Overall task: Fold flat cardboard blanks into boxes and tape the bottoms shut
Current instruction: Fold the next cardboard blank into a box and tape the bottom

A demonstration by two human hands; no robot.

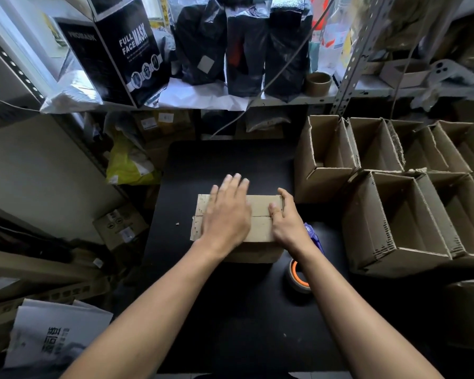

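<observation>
A small cardboard box [260, 206] stands bottom-up on the black table [230, 310], its two flaps closed and meeting in a seam across the middle. My left hand [227, 214] lies flat on the flaps with straight fingers, pressing them down. My right hand [286, 218] rests on the box's right end, its thumb on the seam and its fingers along the right edge. A tape roll with an orange core [298, 276] lies on the table just under my right forearm. A blue tool [314, 236] shows behind my right wrist, mostly hidden.
Several folded open boxes [394, 214] stand in rows to the right of the table. A shelf behind holds a black mask box [132, 50], dark bags and an empty tape core [318, 83]. Cartons and a yellow bag [129, 165] crowd the floor at left.
</observation>
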